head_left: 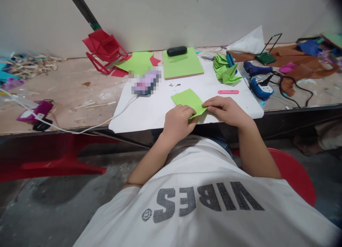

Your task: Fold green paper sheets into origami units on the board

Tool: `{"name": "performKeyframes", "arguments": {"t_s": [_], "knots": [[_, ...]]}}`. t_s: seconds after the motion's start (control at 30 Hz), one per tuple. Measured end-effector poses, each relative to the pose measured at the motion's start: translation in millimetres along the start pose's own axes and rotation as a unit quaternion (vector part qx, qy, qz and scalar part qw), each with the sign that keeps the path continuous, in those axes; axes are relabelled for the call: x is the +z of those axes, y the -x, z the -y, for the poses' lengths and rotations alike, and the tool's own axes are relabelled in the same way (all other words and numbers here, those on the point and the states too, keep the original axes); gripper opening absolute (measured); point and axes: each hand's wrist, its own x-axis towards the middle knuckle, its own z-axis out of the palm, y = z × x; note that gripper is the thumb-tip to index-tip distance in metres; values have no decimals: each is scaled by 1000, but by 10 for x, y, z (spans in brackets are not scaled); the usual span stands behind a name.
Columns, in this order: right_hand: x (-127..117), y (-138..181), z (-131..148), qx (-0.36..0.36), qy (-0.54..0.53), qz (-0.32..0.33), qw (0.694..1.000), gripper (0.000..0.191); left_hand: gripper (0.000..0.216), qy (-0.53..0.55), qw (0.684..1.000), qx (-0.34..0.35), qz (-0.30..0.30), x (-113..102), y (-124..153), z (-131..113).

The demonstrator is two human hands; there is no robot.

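A piece of light green paper point(188, 98) lies at the front of the white sheet point(149, 113), its near edge bent up between my hands. My left hand point(179, 121) is closed on the paper's near left part, with some fingertips hidden beneath it. At the right corner, my right hand point(226, 110) pinches the paper between thumb and fingers. Behind my right hand lies a pink cutter point(228, 92). Folded green paper pieces point(226, 69) sit farther back on the right.
At the back are a green pad point(183, 67) with a black case point(176, 51) on it and a red paper chair model point(105, 49). A blurred phone point(146, 84) trails a white cable. On the right are a blue glue gun point(258, 68) and a blue device point(262, 88) with black cord.
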Motion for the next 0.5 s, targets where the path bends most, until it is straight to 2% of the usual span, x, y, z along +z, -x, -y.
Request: {"name": "performKeyframes", "arguments": {"t_s": [0.13,0.2,0.3,0.5], "knots": [[-13,-3,4,8,-8,9,1000,30,37,39,998,-31,31,-62,-31,-24],[-14,-4,6,14,-9,9,1000,30,39,32,997,-58,26,-65,-36,-41],[-8,-9,15,16,-10,7,1000,29,29,20,997,-77,17,-46,-51,-73],[-20,-35,69,15,-13,31,999,28,10,36,997,-51,38,-17,-112,-100]]}}
